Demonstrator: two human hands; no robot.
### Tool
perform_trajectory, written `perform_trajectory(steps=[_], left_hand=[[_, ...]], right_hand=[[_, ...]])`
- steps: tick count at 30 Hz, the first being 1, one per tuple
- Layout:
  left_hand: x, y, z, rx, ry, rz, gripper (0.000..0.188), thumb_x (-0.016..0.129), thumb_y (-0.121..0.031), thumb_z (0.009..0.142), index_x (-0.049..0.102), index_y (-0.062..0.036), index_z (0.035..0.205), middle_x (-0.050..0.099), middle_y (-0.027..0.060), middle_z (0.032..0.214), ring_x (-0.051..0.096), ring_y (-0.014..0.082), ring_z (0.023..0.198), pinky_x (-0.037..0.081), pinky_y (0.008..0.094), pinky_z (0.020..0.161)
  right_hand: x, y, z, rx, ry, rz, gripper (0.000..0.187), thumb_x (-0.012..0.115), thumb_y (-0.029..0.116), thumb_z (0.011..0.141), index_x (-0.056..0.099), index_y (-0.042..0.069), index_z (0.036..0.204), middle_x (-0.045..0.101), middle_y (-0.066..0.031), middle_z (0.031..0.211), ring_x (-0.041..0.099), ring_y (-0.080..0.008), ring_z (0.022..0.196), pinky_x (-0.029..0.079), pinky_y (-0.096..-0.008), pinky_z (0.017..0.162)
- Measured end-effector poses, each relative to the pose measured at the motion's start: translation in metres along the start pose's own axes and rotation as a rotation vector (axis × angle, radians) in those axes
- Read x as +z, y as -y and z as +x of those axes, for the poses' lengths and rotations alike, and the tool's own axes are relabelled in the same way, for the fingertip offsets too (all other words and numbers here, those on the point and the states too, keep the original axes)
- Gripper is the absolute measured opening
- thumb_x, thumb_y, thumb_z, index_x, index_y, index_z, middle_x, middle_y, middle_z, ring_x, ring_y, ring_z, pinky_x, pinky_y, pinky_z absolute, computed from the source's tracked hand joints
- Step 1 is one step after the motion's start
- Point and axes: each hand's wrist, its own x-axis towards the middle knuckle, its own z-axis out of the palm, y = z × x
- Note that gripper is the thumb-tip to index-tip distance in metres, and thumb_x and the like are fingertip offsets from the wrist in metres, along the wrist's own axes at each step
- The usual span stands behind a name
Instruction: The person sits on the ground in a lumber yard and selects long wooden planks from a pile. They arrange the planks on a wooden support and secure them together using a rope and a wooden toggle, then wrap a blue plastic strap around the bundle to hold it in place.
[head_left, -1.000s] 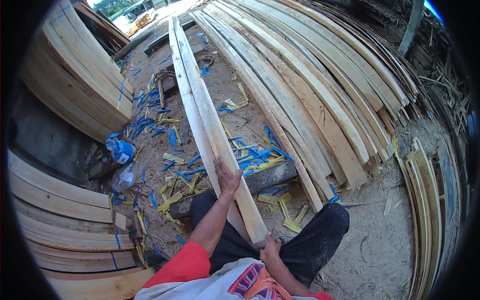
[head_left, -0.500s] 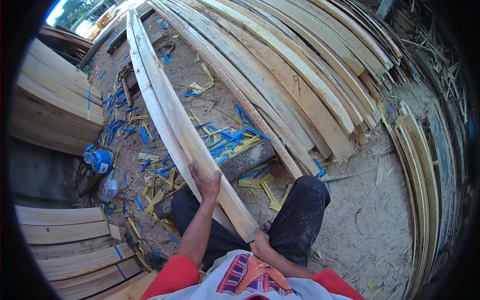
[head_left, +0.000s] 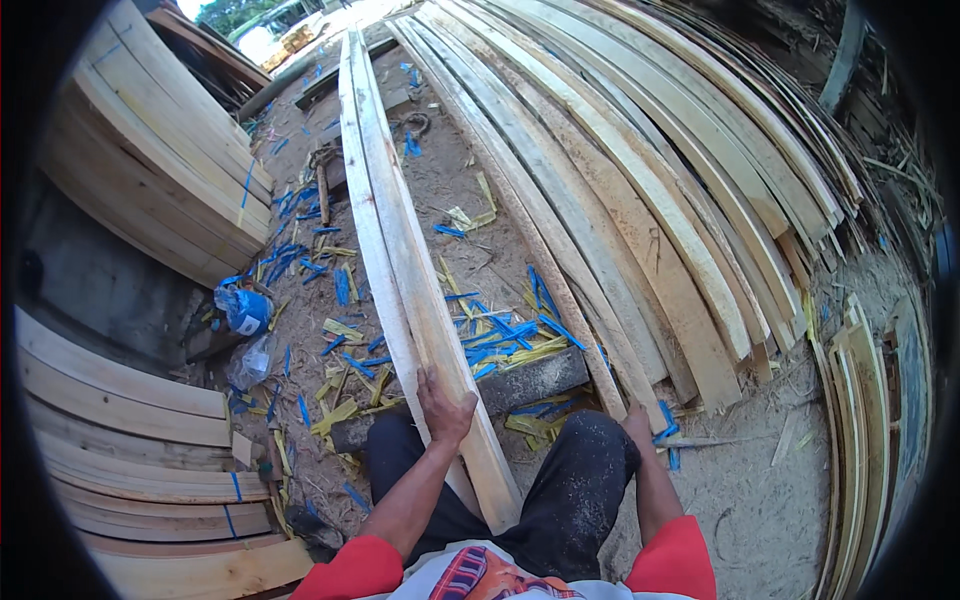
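Observation:
Two long pale planks lie side by side, running from between my knees toward the far end. My left hand [head_left: 447,408] is closed over the right-hand plank [head_left: 440,340], thumb at its right edge. The left-hand plank [head_left: 385,270] lies beneath and beside it, partly covered. My right hand [head_left: 637,428] is beside my right knee, at the near end of a narrow plank [head_left: 610,340] on the right-hand pile's edge. Its fingers are mostly hidden, so its grip is unclear. Under the planks a dark wooden block [head_left: 540,382] lies crosswise.
A wide row of planks [head_left: 660,250] spreads across the right. Stacked boards [head_left: 180,140] and strapped boards [head_left: 130,400] stand at left, beside a blue roll [head_left: 243,308]. Blue and yellow strap scraps [head_left: 510,335] litter the sandy ground. More boards [head_left: 855,400] lean far right.
My right hand has left the near end of the held plank and moved right, past my knee, to the pile. My left hand stays on the plank. The view has shifted.

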Motion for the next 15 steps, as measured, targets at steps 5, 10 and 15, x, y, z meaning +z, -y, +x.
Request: perform_trajectory(steps=[5,10,15], left_hand=[[-0.006,0.006,-0.001,-0.028,0.001,0.045,0.085,0.072,-0.026,0.063,0.033,0.0019,0.132,0.032,0.0317,0.135,0.032,0.0450,0.127,0.027,0.0484,0.106],[-0.007,0.016,-0.011,-0.033,-0.051,0.065,0.087,0.075,-0.027,0.060,0.034,0.0014,0.131,0.034,0.0310,0.135,0.035,0.0445,0.124,0.029,0.0501,0.103],[0.011,0.006,-0.007,-0.016,-0.029,0.032,0.087,0.074,-0.028,0.061,0.033,0.0009,0.133,0.032,0.0310,0.136,0.034,0.0436,0.125,0.028,0.0500,0.105]], right_hand=[[0.021,0.008,0.021,0.030,0.224,-0.109,0.065,0.078,0.037,0.064,0.052,-0.005,0.106,0.061,-0.0278,0.098,0.057,-0.0453,0.096,0.048,-0.0488,0.081],[-0.128,0.052,0.019,-0.047,0.509,0.311,0.054,0.078,0.026,0.064,0.058,-0.008,0.101,0.066,-0.0216,0.086,0.065,-0.0328,0.076,0.053,-0.0405,0.073],[-0.267,0.186,-0.045,0.069,0.840,1.043,0.042,0.072,0.026,0.068,0.061,-0.007,0.093,0.065,-0.0125,0.081,0.063,-0.0167,0.067,0.051,-0.0281,0.063]])
